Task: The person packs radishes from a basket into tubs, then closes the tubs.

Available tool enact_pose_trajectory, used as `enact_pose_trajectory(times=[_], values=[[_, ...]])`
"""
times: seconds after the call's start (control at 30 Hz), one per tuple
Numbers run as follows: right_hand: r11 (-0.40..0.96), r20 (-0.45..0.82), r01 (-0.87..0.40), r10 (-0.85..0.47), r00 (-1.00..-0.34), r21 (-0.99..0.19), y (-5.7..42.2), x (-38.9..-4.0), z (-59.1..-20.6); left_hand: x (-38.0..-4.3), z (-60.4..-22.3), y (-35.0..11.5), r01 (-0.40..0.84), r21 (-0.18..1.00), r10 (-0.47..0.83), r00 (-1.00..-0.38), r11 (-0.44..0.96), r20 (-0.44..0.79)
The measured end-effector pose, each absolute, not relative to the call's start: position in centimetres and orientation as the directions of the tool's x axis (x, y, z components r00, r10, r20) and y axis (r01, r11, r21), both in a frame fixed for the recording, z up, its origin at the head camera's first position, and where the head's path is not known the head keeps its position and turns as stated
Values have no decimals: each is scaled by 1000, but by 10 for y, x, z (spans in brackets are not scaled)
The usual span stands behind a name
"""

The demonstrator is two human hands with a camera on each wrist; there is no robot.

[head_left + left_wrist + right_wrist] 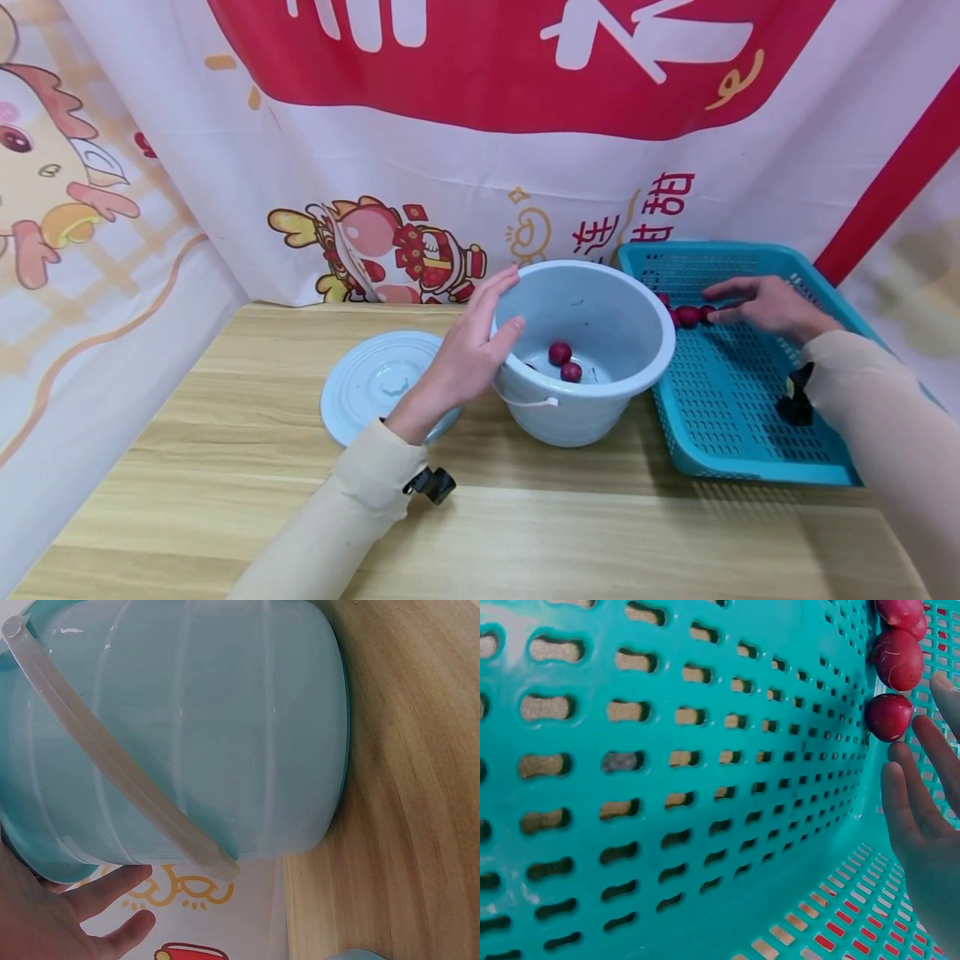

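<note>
A light blue bucket [577,417] stands on the table, with a few red radishes [559,353] at its bottom. My left hand [474,342] rests at the bucket's left rim, its fingers fairly straight; in the left wrist view, spread fingers [112,889] show beside the rim. My right hand [772,307] reaches into the teal basket [742,471], where several radishes [687,316] lie along the side nearest the bucket. Seen from the right wrist, extended fingertips [896,776] come right up to the closest radish [889,717], with nothing gripped.
Left of the bucket lies a round light blue lid [367,383], partly behind my left forearm. The bucket's white handle [528,403] hangs down its front. A printed cloth [450,183] hangs behind the wooden table [225,467]. The basket stands close to the bucket's right side.
</note>
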State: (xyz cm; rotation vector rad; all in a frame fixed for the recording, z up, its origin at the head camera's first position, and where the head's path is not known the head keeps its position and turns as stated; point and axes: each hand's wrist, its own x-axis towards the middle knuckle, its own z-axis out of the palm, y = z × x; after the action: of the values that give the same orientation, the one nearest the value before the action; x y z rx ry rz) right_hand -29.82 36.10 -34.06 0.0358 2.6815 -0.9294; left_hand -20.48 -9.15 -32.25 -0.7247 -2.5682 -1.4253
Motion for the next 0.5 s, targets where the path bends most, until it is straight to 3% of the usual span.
enact_pose_trajectory(times=[0.5], values=[[831, -346, 134, -73, -936, -539, 366, -300, -345, -205, -323, -91, 467, 767, 351, -876, 440, 332]])
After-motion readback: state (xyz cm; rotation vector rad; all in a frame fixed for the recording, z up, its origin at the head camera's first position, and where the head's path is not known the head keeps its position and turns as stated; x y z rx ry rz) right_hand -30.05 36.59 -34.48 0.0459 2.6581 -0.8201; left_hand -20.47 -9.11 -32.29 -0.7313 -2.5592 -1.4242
